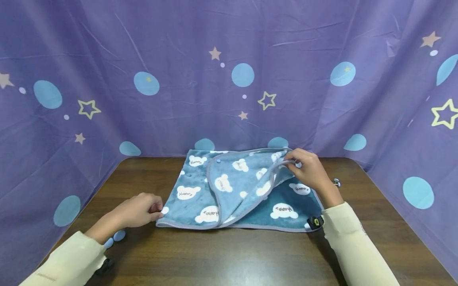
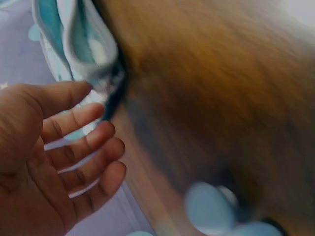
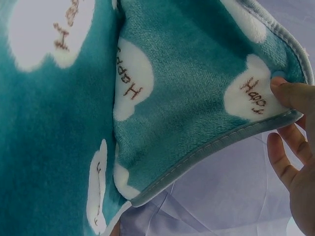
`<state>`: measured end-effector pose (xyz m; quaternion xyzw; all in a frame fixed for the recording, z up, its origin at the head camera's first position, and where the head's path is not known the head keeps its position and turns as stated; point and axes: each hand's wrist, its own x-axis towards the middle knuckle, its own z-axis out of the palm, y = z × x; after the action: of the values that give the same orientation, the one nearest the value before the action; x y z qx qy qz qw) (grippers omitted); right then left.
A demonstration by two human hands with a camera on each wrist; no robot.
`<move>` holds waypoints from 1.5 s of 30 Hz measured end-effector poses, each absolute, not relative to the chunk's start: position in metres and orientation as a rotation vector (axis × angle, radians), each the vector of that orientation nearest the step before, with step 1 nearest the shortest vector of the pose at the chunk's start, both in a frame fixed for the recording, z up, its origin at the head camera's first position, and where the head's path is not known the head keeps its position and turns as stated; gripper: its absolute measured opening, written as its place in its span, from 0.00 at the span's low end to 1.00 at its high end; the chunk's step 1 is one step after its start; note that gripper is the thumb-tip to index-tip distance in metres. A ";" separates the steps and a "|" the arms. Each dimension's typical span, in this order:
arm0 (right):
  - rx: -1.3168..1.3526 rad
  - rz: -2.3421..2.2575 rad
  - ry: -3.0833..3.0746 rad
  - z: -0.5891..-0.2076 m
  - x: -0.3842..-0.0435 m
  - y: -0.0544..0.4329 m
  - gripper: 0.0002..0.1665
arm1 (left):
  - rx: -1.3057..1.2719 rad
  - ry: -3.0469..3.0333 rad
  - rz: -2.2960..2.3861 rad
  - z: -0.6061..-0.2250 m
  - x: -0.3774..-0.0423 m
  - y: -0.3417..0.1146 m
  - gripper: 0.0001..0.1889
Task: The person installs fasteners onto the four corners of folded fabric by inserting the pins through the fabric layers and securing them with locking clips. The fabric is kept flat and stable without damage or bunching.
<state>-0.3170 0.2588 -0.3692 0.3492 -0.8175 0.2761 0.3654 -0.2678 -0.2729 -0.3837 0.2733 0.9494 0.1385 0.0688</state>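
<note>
A teal fleece blanket with grey edging and white bear-head prints lettered "Happy" lies folded on the table. My right hand pinches the edge of its upper flap at the far right and holds it raised. In the right wrist view the thumb presses beside a small blue snap button near the flap's corner. My left hand is at the blanket's near left corner. Its fingers are loosely bent and spread, with the thumb close to the layered edge; blur hides any contact.
The brown wooden table extends in front of the blanket. Two light-blue rounded objects lie by the left forearm. A small shiny object lies right of the blanket. A purple curtain with stars hangs behind.
</note>
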 end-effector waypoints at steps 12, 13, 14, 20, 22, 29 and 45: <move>0.866 0.695 -2.112 -0.366 -0.318 0.263 0.17 | 0.948 2.893 0.374 -0.385 -0.261 -0.323 0.10; 0.864 0.696 -2.113 -0.366 -0.318 0.263 0.17 | 0.962 2.889 0.365 -0.385 -0.260 -0.326 0.11; 0.863 0.696 -2.113 -0.367 -0.318 0.263 0.17 | 0.978 2.886 0.360 -0.384 -0.259 -0.330 0.12; 0.874 0.704 -2.094 -0.368 -0.318 0.263 0.17 | 1.029 2.847 0.339 -0.380 -0.251 -0.350 0.20; 0.879 0.706 -2.089 -0.367 -0.318 0.262 0.17 | 1.022 2.803 0.363 -0.381 -0.250 -0.355 0.22; 0.881 0.712 -2.122 -0.365 -0.318 0.260 0.16 | 1.010 2.696 0.483 -0.390 -0.250 -0.364 0.22; 0.877 0.730 -2.177 -0.369 -0.314 0.260 0.14 | 1.197 2.845 0.530 -0.410 -0.259 -0.358 0.11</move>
<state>-0.3144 0.2598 -0.3687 0.3363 -0.8345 0.2799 0.3350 -0.2588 -0.3581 -0.4101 0.3823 0.9084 0.1692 0.0051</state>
